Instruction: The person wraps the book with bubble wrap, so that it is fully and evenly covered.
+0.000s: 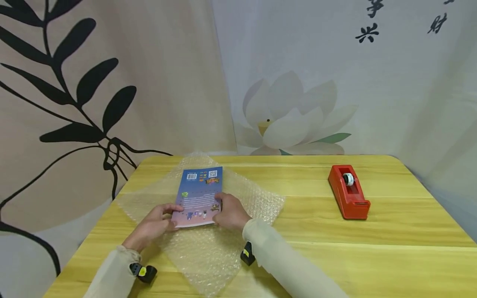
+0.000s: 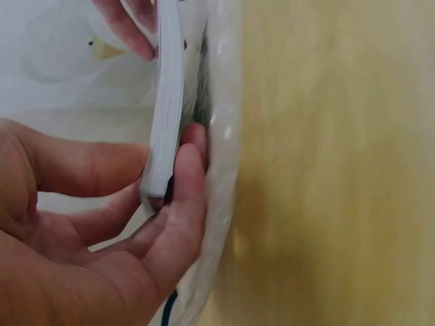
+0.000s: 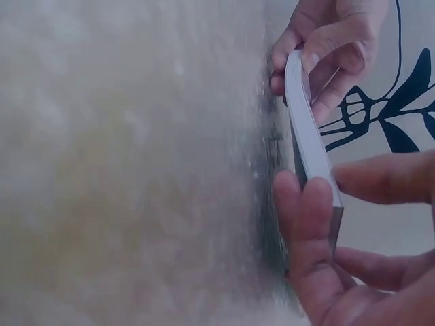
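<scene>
A blue-to-pink book (image 1: 199,196) with a barcode and QR code on its cover is held by both hands over a sheet of bubble wrap (image 1: 208,258). My left hand (image 1: 154,221) pinches the book's left edge, thumb on top and fingers beneath. On the opposite edge, my right hand (image 1: 232,212) grips it the same way. The left wrist view shows the white page edges of the book (image 2: 166,102) between thumb and fingers, close over the bubble wrap (image 2: 221,156). In the right wrist view the book (image 3: 312,139) bends slightly between the right hand (image 3: 367,238) and the left hand (image 3: 333,51).
A red tape dispenser (image 1: 348,192) with a roll of tape stands on the right side of the wooden table (image 1: 402,231). The bubble wrap lies turned like a diamond, one corner near the front edge. A printed curtain (image 1: 179,82) hangs behind the table.
</scene>
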{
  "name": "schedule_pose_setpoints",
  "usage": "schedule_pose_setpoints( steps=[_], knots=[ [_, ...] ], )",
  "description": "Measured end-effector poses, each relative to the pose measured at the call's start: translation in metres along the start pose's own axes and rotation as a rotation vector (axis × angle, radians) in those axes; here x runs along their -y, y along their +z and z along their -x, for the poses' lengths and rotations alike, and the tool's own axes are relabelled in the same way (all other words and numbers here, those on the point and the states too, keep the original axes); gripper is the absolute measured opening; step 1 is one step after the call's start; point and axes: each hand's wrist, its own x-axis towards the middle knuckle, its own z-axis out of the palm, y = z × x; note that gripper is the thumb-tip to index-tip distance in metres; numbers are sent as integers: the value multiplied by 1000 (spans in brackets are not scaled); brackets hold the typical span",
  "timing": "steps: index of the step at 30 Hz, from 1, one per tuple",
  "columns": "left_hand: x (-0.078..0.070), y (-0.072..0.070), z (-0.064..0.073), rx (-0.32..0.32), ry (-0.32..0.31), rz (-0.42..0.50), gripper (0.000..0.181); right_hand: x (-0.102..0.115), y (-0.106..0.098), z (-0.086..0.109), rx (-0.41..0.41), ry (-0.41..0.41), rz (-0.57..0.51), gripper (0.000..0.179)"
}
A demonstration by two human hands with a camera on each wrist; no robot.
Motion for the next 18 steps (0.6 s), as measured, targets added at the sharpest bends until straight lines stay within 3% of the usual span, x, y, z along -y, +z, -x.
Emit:
schedule_pose_setpoints(
  steps=[10, 18],
  knots=[
    [-11, -8, -5, -17, 92, -258, 42, 0, -4, -5, 12, 38, 21, 75],
    [-20, -6, -4, -5, 41, -353, 38, -3, -4, -6, 61, 5, 133, 75]
  ],
)
